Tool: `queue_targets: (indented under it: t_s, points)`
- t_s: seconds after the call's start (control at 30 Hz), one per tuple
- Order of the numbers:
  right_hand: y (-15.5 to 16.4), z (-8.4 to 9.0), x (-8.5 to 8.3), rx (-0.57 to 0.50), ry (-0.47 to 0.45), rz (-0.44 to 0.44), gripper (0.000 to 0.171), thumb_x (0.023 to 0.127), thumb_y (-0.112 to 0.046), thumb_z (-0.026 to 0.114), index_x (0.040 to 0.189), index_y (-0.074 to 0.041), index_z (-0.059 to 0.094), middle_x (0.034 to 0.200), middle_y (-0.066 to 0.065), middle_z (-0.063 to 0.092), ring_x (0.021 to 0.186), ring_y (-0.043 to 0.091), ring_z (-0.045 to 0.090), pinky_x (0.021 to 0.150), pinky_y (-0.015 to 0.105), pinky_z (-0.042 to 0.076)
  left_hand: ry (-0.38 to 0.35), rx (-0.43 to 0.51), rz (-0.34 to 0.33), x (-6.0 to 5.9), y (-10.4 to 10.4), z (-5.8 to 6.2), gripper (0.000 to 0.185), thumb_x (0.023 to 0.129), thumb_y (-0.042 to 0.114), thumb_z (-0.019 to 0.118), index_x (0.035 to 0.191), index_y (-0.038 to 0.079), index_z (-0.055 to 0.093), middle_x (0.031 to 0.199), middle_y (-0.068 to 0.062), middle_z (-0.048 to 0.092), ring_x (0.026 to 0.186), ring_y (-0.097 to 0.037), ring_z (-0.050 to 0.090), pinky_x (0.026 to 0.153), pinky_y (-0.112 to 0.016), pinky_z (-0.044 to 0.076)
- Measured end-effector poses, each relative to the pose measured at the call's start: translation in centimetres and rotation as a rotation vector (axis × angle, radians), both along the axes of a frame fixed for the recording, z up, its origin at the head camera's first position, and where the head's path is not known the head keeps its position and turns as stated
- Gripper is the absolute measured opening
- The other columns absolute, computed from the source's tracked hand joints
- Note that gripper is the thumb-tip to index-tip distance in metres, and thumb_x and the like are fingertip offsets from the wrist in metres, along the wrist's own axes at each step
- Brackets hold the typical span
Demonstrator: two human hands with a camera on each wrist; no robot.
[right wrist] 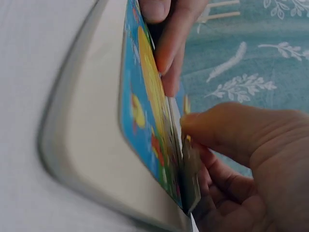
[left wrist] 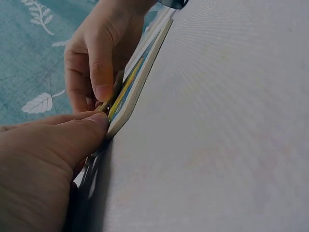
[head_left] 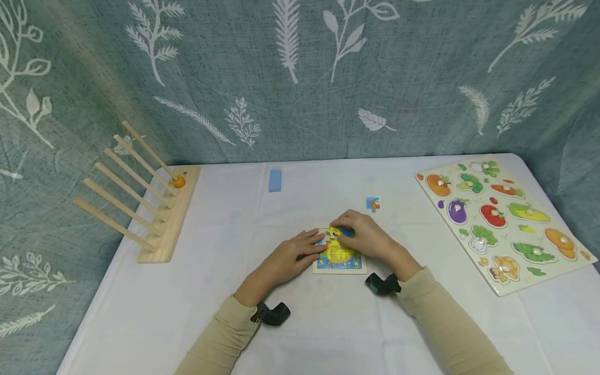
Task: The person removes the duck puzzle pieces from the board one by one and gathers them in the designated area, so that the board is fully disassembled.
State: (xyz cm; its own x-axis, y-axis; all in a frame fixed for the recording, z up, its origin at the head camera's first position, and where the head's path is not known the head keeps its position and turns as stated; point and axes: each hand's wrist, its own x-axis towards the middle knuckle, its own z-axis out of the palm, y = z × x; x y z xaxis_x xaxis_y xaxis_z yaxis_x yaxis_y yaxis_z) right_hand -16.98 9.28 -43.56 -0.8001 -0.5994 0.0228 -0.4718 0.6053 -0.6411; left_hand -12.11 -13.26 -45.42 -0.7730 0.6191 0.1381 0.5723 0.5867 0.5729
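At worktop (head_left: 197,291) centre, duck puzzle (head_left: 339,259) lay flat. Left hand (head_left: 291,256) steadied its edge, fingers straight. Right hand (head_left: 365,234) pinched yellow piece (head_left: 335,233), mid-fitting. Next move likely needed alignment, then pressing down.

No readable text, labels, brands, numbers or signs on anything in view.

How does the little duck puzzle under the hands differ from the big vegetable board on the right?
The duck puzzle is small, nearly square and shows one yellow duck on blue; the vegetable board is far larger and holds many separate vegetable shapes with knobs. The left hand and right hand rest on the duck puzzle, while the vegetable board lies untouched. Both lie flat on the white table.
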Motion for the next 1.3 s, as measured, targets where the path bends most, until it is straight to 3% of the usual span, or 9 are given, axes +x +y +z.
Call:
queue_targets:
  t_s: [0.37, 0.6, 0.77, 0.97, 1.3]
  points:
    - [0.27, 0.14, -0.04, -0.119, -0.032, -0.006, 0.031, 0.085, -0.013, 0.060, 0.115, -0.009, 0.060, 0.111, 0.003, 0.057, 0.100, 0.016, 0.055, 0.088, 0.034, 0.049, -0.023, 0.021, 0.004, 0.07, -0.06, 0.17, 0.033, 0.090, 0.023, 0.055, 0.122, 0.014, 0.057, 0.136, -0.001, 0.044, 0.131, -0.017, 0.033, 0.107, -0.037, 0.032]
    - [0.34, 0.12, -0.11, -0.129, -0.049, 0.006, 0.030, 0.085, -0.014, 0.061, 0.115, -0.009, 0.060, 0.109, 0.002, 0.058, 0.100, 0.016, 0.057, 0.087, 0.032, 0.050, -0.022, 0.025, 0.005, 0.07, -0.10, 0.17, 0.033, 0.090, 0.023, 0.055, 0.122, 0.014, 0.057, 0.136, -0.001, 0.045, 0.131, -0.016, 0.034, 0.107, -0.036, 0.032]
    - [0.40, 0.10, -0.09, -0.087, -0.039, 0.018, 0.030, 0.085, -0.016, 0.062, 0.114, -0.010, 0.060, 0.109, 0.001, 0.057, 0.101, 0.015, 0.055, 0.089, 0.033, 0.049, -0.011, 0.039, -0.001, 0.03, -0.03, 0.08, 0.033, 0.089, 0.022, 0.055, 0.122, 0.014, 0.057, 0.135, -0.001, 0.045, 0.130, -0.017, 0.035, 0.107, -0.037, 0.032]
    - [0.30, 0.09, 0.23, 0.039, 0.044, 0.078, 0.029, 0.086, -0.017, 0.060, 0.114, -0.010, 0.060, 0.109, 0.001, 0.055, 0.105, 0.016, 0.051, 0.093, 0.036, 0.045, -0.004, 0.039, -0.008, 0.05, 0.02, 0.01, 0.033, 0.090, 0.021, 0.055, 0.122, 0.013, 0.057, 0.135, -0.002, 0.045, 0.130, -0.018, 0.035, 0.108, -0.037, 0.031]
    - [0.11, 0.30, 0.38, 0.064, 0.060, 0.095, 0.029, 0.085, -0.018, 0.060, 0.114, -0.010, 0.061, 0.110, 0.001, 0.056, 0.106, 0.017, 0.051, 0.093, 0.037, 0.045, -0.004, 0.035, -0.003, 0.06, -0.06, 0.03, 0.033, 0.090, 0.022, 0.055, 0.122, 0.014, 0.057, 0.135, -0.002, 0.045, 0.130, -0.018, 0.035, 0.108, -0.036, 0.030]
